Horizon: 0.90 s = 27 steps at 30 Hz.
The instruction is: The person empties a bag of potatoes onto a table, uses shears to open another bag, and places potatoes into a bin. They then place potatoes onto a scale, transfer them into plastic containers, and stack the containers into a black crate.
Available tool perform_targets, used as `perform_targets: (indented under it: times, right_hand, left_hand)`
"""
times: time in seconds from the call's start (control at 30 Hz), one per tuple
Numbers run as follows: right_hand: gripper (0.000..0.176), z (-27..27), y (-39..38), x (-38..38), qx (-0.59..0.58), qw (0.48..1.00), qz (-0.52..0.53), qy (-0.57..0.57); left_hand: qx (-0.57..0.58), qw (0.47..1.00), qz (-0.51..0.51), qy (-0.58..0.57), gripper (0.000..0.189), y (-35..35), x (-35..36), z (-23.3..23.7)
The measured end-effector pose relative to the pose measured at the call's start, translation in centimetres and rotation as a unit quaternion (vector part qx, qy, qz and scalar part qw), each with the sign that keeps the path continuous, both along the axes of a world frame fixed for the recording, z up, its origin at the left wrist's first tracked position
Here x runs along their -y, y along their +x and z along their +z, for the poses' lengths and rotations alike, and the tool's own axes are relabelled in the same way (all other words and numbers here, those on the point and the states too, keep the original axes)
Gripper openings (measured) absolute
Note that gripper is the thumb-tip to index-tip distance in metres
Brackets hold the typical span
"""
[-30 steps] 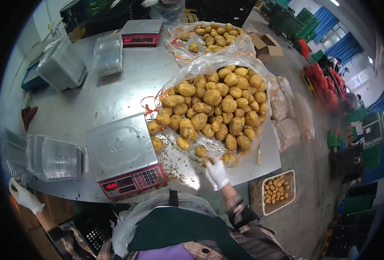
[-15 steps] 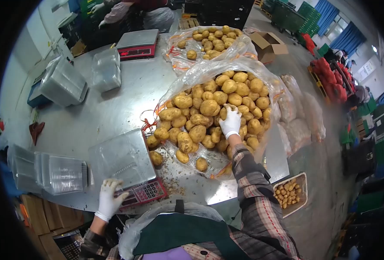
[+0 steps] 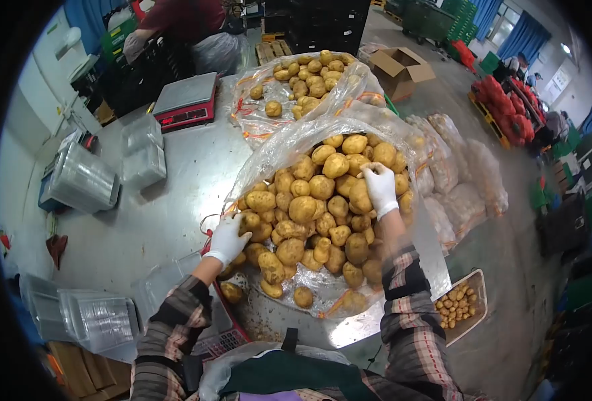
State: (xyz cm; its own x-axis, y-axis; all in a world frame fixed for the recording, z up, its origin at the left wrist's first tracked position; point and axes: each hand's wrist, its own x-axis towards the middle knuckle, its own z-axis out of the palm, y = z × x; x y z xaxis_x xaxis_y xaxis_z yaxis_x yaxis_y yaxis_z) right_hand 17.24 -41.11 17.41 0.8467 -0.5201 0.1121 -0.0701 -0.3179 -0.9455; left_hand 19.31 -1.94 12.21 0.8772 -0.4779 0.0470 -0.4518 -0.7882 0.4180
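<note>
A large pile of potatoes (image 3: pixel 302 208) lies on an opened clear plastic bag (image 3: pixel 269 157). My left hand (image 3: pixel 227 239), in a white glove, is at the pile's left edge with its fingers around a potato (image 3: pixel 248 220). At the upper right of the pile, my gloved right hand (image 3: pixel 380 188) has its fingers on a potato (image 3: pixel 360 196). Below my left forearm is a scale with a red keypad (image 3: pixel 221 342), partly covered by the sleeve; a clear plastic tray appears to be on it.
Stacked clear trays (image 3: pixel 98 314) stand at the lower left, more trays (image 3: pixel 82 179) farther back. Behind are a second red scale (image 3: pixel 186 100), another potato bag (image 3: pixel 302 83) and a cardboard box (image 3: pixel 397 73). A bin of small potatoes (image 3: pixel 457 306) is at the right. A person (image 3: pixel 185 23) works beyond the table.
My left hand has moved from the scale's keypad up to the left edge of the pile. My right hand has shifted slightly right within the pile. The view has shifted too.
</note>
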Motion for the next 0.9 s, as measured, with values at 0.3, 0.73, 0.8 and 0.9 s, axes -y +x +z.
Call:
perform_targets:
  times: [0.3,0.73,0.8,0.9]
  right_hand:
    - [0.022,-1.4,1.2,-2.2,-0.014,0.992,-0.103,0.072]
    - [0.058,-7.1,-13.1,-18.2,0.020,0.940,0.039,-0.338]
    - [0.065,-4.9,-11.0,-17.7,0.010,0.934,0.014,-0.356]
    - [0.072,-5.1,-8.2,-16.0,-0.097,0.958,0.011,-0.269]
  left_hand:
    - [-0.154,0.944,0.042,-0.288,0.042,2.4,-0.2,-1.0]
    - [-0.611,0.328,0.077,-0.716,0.045,-5.7,-2.3,6.3]
    - [-0.577,0.378,0.120,-0.714,0.050,-7.5,-2.8,7.9]
    - [-0.475,0.560,0.136,-0.665,0.050,-10.4,-5.6,10.1]
